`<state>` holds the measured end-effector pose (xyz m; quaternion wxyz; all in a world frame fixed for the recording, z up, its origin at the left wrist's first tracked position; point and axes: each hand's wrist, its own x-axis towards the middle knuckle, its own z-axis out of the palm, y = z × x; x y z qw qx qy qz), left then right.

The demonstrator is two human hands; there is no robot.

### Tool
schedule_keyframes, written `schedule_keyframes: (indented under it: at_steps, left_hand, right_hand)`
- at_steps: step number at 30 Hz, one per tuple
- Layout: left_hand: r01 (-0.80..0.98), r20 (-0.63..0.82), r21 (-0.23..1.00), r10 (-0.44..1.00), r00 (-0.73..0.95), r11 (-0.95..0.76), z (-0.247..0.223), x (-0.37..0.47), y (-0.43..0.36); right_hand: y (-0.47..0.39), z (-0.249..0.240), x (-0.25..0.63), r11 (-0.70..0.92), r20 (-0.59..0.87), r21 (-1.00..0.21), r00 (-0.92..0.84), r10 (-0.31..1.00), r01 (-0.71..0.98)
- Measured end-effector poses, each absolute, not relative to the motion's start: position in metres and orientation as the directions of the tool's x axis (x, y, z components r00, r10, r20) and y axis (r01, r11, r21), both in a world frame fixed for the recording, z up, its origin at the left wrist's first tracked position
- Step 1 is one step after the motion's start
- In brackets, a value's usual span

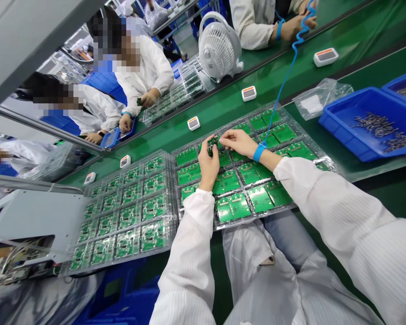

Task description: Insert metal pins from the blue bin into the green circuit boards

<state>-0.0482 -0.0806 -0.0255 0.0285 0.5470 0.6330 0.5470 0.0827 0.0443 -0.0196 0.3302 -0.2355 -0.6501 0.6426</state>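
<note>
Fingers of the left hand [209, 167] pinch a small circuit board [212, 143] over the tray [237, 221]. It lies just left of the right hand's [242, 143] fingertips, which are drawn together, on what I cannot tell; its long axis is unclear. Farther off stands a fan [219, 47].
</note>
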Motion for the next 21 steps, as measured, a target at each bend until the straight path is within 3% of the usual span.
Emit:
schedule_keyframes:
  at_steps: [7, 14, 21]
  left_hand:
    - [0.691, 0.584, 0.696, 0.712, -0.389, -0.194, -0.0265, -0.0507, -0.0808]
    - [0.576, 0.495, 0.793, 0.760, -0.421, -0.198, -0.0251, -0.0506, -0.0797]
    - [0.655, 0.562, 0.719, 0.749, -0.350, -0.234, -0.0249, -0.0501, -0.0811]
  right_hand:
    - [0.0456, -0.0232, 0.0806, 0.074, 0.128, -0.992, -0.698, 0.704, -0.107]
    - [0.0444, -0.0204, 0.0806, 0.042, 0.106, -0.993, -0.705, 0.701, -0.108]
    - [0.0440, -0.0208, 0.0812, 0.072, 0.138, -0.990, -0.771, 0.622, -0.119]
